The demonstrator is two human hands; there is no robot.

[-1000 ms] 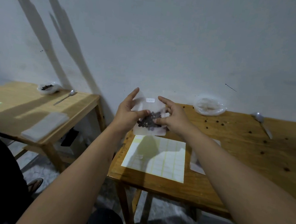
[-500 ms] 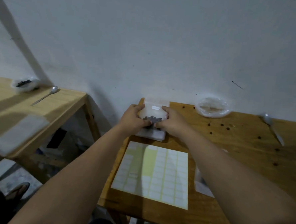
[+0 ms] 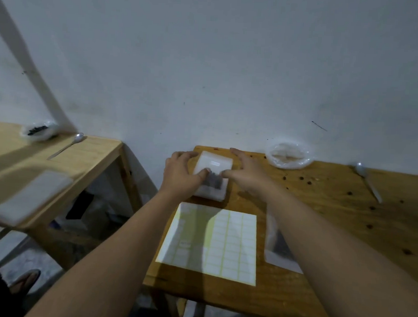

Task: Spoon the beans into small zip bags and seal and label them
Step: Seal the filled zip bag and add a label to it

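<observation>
You're closing out one round: the labelled bean bag point(image 3: 214, 167) lies on the stack point(image 3: 209, 194) at the counter's point(image 3: 322, 214) upper centre, thumbs of your left hand point(image 3: 181, 175) and right hand point(image 3: 247, 176) pressing it, each grip loose – next, lift away gently and start another fill.

On the right table point(image 3: 318, 268), far left corner by the wall: stack of zip bags point(image 3: 209, 194), filled bag point(image 3: 215, 164) on top. Left hand point(image 3: 180, 176) at its left edge, right hand point(image 3: 247, 175) at its right, thumbs on the top bag. Just before the stack: label sheet point(image 3: 212, 242). Right of the sheet, under the right forearm: another bag point(image 3: 279, 253). Along the wall, rightward: open plastic bag point(image 3: 289, 154), loose beans point(image 3: 301, 178), spoon point(image 3: 368, 180). Well apart to the left: second table point(image 3: 95, 156).
</observation>
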